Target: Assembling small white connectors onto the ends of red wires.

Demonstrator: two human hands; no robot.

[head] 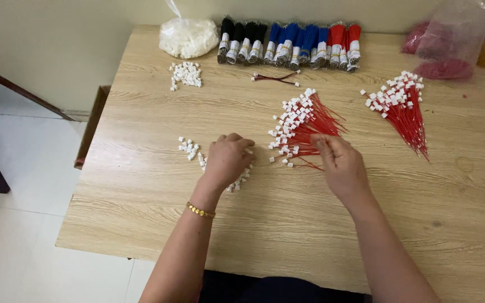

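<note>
Now we are pinching a thin red wire [310, 163] from the fan of wires [304, 126] under our right hand [341, 163], its fingers narrowed on it; our left hand [228, 157] is curling over small white plugs [239, 179]. Both seem light, the wire limp, best taken near its end.
</note>
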